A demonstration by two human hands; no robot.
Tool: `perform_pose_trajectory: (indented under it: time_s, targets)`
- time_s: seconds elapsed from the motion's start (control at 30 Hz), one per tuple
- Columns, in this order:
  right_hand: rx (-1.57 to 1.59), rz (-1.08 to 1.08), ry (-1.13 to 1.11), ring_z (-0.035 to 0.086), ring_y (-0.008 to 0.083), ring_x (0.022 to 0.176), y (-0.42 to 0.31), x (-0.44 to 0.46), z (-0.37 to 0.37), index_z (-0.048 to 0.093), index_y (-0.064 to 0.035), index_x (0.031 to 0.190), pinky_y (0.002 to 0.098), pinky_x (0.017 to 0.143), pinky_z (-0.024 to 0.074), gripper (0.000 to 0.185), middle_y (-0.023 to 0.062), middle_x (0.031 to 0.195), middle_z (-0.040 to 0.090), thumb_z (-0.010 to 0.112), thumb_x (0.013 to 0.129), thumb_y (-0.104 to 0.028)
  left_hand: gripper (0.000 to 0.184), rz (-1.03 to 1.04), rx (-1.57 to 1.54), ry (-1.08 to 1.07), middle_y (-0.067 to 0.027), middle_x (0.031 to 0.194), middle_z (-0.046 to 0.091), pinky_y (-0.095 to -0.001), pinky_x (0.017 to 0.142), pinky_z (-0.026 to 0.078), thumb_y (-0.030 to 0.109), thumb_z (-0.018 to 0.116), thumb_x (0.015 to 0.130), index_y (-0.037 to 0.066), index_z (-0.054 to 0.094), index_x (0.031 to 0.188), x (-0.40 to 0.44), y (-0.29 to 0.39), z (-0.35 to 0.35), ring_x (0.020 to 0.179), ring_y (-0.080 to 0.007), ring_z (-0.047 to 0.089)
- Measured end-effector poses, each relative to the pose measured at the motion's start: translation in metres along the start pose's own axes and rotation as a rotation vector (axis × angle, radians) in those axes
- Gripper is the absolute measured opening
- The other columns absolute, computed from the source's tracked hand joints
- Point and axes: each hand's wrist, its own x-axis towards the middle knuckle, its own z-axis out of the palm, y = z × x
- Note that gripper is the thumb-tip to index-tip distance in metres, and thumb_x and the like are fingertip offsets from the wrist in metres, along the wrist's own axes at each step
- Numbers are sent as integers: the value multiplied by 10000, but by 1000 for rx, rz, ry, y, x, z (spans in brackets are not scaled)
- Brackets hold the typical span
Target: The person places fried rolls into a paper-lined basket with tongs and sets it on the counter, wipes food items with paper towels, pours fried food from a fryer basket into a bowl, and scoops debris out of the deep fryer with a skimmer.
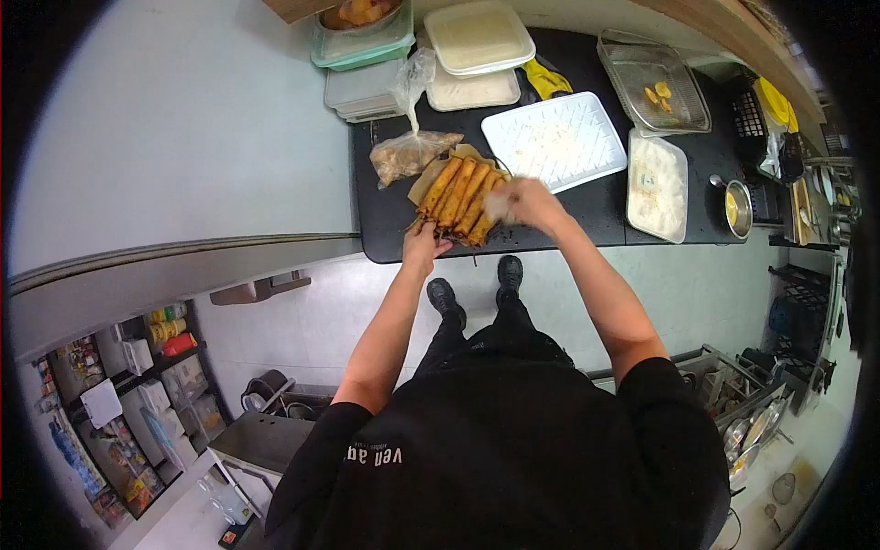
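Golden-brown fried rolls [458,191] lie side by side on brown paper [420,189], near the front edge of the black counter. What carries the paper is mostly hidden. At the near left end of the rolls, my left hand [423,246] is closed on the edge of this paper-lined holder, thumb toward the right. My right hand [526,202] is at the right side of the rolls, smeared by motion. Its fingers cannot be made out, nor whether they hold anything. Left of the rolls sits a knotted clear plastic bag [409,156] with brownish food inside.
A white tray [577,137] with crumbs lies behind my right hand. Farther right are a wire basket [632,78] with yellow pieces, a tray of white powder [658,188] and a metal bowl [738,209]. Stacked containers [478,37] stand at the back, beside a wall [183,128] on the left.
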Motion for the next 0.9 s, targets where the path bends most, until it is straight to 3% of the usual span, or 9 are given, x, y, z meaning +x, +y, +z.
perform_pose_trajectory:
  time_s: [0.1, 0.13, 0.17, 0.23, 0.43, 0.5, 0.63, 0.77, 0.9]
  targets:
    - [-57, 223, 35, 642, 329, 929, 15, 3, 24, 661, -54, 1089, 367, 841, 495, 331, 224, 1031, 641, 604, 763, -77, 372, 24, 17, -82, -118, 1036, 578, -382, 696, 581, 68, 493, 873, -13, 448, 1233, 1, -6, -1, 784, -247, 630]
    - [140, 83, 38, 645, 333, 912, -11, -21, 23, 676, -67, 1061, 367, 832, 494, 291, 215, 1023, 647, 586, 784, -71, 398, 34, 36, -87, -126, 1070, 580, -385, 701, 584, 37, 494, 852, -21, 440, 1242, -1, -3, -1, 823, -255, 639]
    - [140, -70, -167, 657, 288, 864, 9, -26, 36, 691, -78, 1029, 337, 804, 497, 263, 180, 984, 672, 575, 793, -80, 398, 47, 36, -81, -126, 1070, 580, -385, 701, 584, 37, 494, 852, -21, 440, 1242, -4, 1, -3, 823, -255, 639]
    - [268, -6, -361, 658, 198, 824, -23, -51, 6, 703, -62, 991, 301, 772, 500, 247, 128, 898, 699, 568, 784, -56, 434, 18, -28, -91, -129, 1087, 585, -372, 685, 591, 1, 522, 811, -23, 456, 1239, -13, 0, -10, 848, -245, 647]
    - [594, 276, -8, 625, 147, 798, 61, -76, -74, 692, -33, 993, 287, 753, 495, 252, 80, 872, 698, 543, 791, -18, 430, 92, -17, -170, -127, 1029, 588, -405, 744, 579, -1, 509, 795, -65, 481, 1219, -61, 0, -45, 933, -244, 620]
    - [409, 43, -10, 612, 127, 797, 85, -89, -88, 695, -40, 977, 293, 748, 492, 238, 68, 854, 692, 534, 802, -23, 427, 77, -65, -178, -142, 1115, 562, -455, 831, 558, 44, 522, 839, -77, 449, 1242, -95, 20, -48, 970, -283, 610]
    - [564, 156, -178, 571, 92, 689, 115, -118, -86, 701, -59, 976, 248, 617, 469, 252, 49, 813, 679, 535, 789, -23, 511, 63, 53, -191, -175, 1225, 561, -481, 882, 532, 35, 523, 841, -37, 388, 1328, -167, 83, -38, 1049, -367, 604]
    - [610, 173, -274, 596, 102, 809, 126, -133, -80, 672, -19, 1041, 241, 724, 476, 296, 44, 913, 673, 521, 789, 24, 551, 243, 175, -286, -129, 1266, 538, -454, 870, 534, 100, 568, 767, -4, 448, 1294, -235, 181, 0, 1096, -282, 586]
    - [630, 185, -345, 597, 106, 833, 129, -135, -86, 668, -19, 1046, 247, 746, 478, 292, 54, 934, 673, 520, 797, 17, 416, 416, 277, -232, -151, 1124, 596, -369, 732, 595, 64, 473, 821, -19, 476, 1229, -292, 293, 72, 920, -278, 658]
